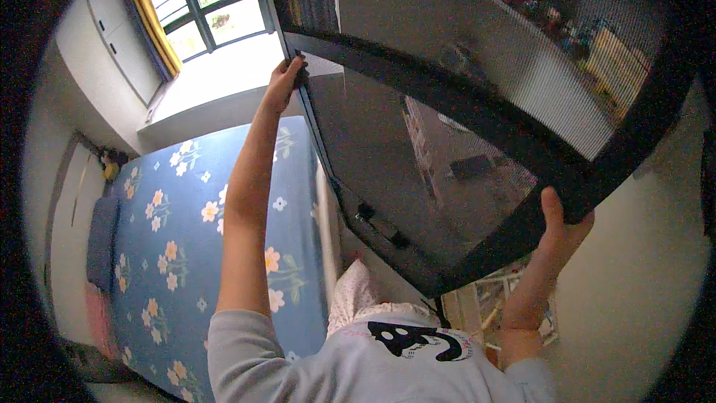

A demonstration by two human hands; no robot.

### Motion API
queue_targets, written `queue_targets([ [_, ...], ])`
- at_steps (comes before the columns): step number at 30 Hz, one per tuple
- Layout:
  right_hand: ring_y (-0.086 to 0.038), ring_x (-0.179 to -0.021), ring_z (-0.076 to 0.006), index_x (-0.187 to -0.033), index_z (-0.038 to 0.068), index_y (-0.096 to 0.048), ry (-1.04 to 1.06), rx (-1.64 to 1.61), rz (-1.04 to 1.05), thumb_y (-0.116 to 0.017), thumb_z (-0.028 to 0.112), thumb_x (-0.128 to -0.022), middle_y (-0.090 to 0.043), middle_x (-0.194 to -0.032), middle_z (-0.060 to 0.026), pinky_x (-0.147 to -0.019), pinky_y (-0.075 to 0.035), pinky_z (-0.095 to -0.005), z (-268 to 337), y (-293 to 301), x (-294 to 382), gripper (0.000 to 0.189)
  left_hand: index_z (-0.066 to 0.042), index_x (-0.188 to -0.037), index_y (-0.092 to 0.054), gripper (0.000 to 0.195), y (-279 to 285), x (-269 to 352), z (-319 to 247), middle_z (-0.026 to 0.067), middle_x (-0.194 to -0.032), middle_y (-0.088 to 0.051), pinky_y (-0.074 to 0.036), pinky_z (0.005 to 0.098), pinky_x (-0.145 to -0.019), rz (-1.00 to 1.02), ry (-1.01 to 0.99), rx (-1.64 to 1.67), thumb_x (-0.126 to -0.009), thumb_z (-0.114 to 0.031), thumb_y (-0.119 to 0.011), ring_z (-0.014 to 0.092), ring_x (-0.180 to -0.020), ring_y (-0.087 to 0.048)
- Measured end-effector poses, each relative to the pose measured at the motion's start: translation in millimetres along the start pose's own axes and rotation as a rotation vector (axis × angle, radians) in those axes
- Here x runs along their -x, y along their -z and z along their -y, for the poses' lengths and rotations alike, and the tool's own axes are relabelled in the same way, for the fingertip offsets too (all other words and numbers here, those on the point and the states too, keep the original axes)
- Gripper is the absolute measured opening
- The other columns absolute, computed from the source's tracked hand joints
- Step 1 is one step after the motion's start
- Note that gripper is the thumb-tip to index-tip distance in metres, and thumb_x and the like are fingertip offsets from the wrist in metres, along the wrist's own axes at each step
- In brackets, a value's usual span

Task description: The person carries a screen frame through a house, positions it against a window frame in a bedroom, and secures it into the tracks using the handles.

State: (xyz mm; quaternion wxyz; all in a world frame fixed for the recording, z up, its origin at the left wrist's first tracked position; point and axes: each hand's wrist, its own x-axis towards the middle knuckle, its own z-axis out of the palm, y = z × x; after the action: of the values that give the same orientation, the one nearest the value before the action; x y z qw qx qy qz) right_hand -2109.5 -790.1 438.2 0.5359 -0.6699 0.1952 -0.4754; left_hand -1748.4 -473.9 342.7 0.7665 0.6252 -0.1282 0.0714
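A large dark-framed mesh panel (pixel 442 61), see-through, is held up tilted in front of my chest. My left hand (pixel 287 79) grips its left edge near the window side, thumb on the near face. My right hand (pixel 561 229) holds the thick black border at the lower right, thumb in front and the other fingers mostly hidden behind it. Small dark fittings (pixel 366 212) sit on the panel's lower left part. Through the mesh, shelves and various items show dimly.
A bed with a blue flowered sheet (pixel 168 218) lies to the left. Beyond it are a window ledge (pixel 224 87), a yellow curtain (pixel 148 17) and white cabinets (pixel 120 45). A pale wall (pixel 626 268) stands right, and a light-coloured rack (pixel 467 305) is low beside me.
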Motion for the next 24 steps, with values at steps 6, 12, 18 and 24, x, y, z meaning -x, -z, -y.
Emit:
queue_targets([
  [6, -0.052, -0.080, -0.0163, -0.097, 0.000, -0.052, 0.098, -0.026, -0.049, -0.077, 0.017, -0.055, -0.056, -0.092, -0.0068, -0.075, -0.043, -0.0276, 7.6, -139.0, -62.6, 0.052, 0.000, -0.092, -0.049, 0.037, 24.4, -140.5, 2.9, 0.0047, -0.080, -0.052, -0.042, 0.0246, -0.061, -0.004, -0.047, 0.031, -0.079, -0.034, -0.054, 0.012, -0.067, -0.051],
  [12, -0.052, -0.081, -0.0152, -0.097, 0.001, -0.053, 0.204, -0.156, 0.089, -0.077, 0.017, -0.056, -0.056, -0.093, -0.0061, -0.076, -0.042, -0.0265, -14.7, -266.3, -111.0, 0.049, 0.000, -0.093, -0.046, 0.036, 68.0, -273.2, 18.9, 0.0050, -0.084, -0.052, -0.043, 0.0252, -0.063, 0.047, -0.146, 0.117, -0.081, -0.033, -0.052, 0.012, -0.073, -0.051],
  [18, -0.052, -0.085, -0.0165, -0.102, 0.001, -0.051, 0.314, -0.083, 0.147, -0.075, 0.016, -0.058, -0.056, -0.096, -0.0073, -0.080, -0.040, -0.0266, -26.6, -352.5, -154.6, 0.052, -0.005, -0.093, -0.048, 0.037, 101.8, -356.8, 27.6, 0.0013, -0.081, -0.052, -0.041, 0.0235, -0.060, -0.013, -0.131, 0.015, -0.077, -0.038, -0.055, 0.010, -0.074, -0.050],
  [24, -0.051, -0.088, -0.0200, -0.106, -0.001, -0.046, 0.448, -0.175, 0.295, -0.071, 0.023, -0.060, -0.053, -0.100, -0.0100, -0.082, -0.039, -0.0286, -17.4, -440.3, -216.2, 0.058, -0.006, -0.093, -0.052, 0.044, 144.4, -450.9, 5.2, 0.0002, -0.074, -0.054, -0.043, 0.0233, -0.052, -0.002, -0.191, -0.053, -0.071, -0.043, -0.061, 0.009, -0.061, -0.051],
])
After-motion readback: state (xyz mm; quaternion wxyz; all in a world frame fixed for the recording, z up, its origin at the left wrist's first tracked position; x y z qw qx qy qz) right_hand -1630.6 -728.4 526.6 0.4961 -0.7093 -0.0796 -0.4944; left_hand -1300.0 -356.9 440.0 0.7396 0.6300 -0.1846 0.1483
